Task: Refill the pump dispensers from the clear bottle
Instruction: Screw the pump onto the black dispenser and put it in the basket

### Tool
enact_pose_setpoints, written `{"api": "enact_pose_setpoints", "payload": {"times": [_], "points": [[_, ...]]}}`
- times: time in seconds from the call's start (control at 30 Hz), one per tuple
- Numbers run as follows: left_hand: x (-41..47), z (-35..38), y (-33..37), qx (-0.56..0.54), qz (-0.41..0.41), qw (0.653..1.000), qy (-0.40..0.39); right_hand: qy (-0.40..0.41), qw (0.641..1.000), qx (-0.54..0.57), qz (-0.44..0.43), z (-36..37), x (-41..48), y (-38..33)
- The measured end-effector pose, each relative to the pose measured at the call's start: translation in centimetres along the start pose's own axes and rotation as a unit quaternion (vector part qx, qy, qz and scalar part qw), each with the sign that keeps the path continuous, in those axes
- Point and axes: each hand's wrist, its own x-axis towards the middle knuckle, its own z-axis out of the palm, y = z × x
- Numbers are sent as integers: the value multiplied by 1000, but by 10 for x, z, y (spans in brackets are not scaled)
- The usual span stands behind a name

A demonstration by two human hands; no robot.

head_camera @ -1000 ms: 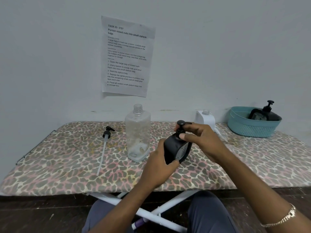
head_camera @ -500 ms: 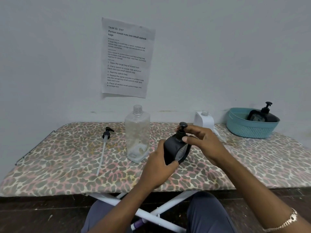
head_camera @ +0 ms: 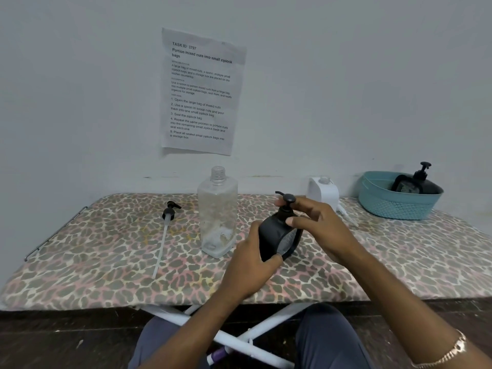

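left hand (head_camera: pixel 250 265): fingers clamped round tilted black round plastic pump dispenser (head_camera: pixel 277 238), mid leopard-print tabletop (head_camera: pixel 106 275) | right hand (head_camera: pixel 319 227): fingers pinching its pump collar | step: probably twisting pump, direction unclear | next: firm twist, body steadied | behind-left: clear square plastic bottle (head_camera: pixel 217 217), uncapped, upright, near-empty

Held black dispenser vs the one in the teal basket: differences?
The held dispenser is gripped by the left hand, with the right hand at its top; the basket dispenser sits untouched in the teal basket. The held dispenser shows nearly whole; the basket dispenser is partly hidden by the rim. Both are black pump dispensers.
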Motion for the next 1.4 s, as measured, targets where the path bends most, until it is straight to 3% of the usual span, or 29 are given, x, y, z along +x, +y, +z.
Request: {"api": "enact_pose_setpoints", "payload": {"times": [0.27,0.57,0.77,0.93,1.13,1.4], "points": [[0,1,-1,15,3,1000,-5,121,990,-69,0,13,-1,5],[0,0,0,7,1,1000,-6,-10,999,38,-5,-4,2,6],[0,1,-1,12,3,1000,-4,82,996,-24,-7,5,1,9],[0,0,-1,15,5,1000,-1,90,996,-26,-6,8,0,10],[1,1,-3,19,4,1000,-5,-32,995,91,22,1,2,15],[0,1,-1,26,8,1000,-9,96,985,142,22,14,5,28]]}}
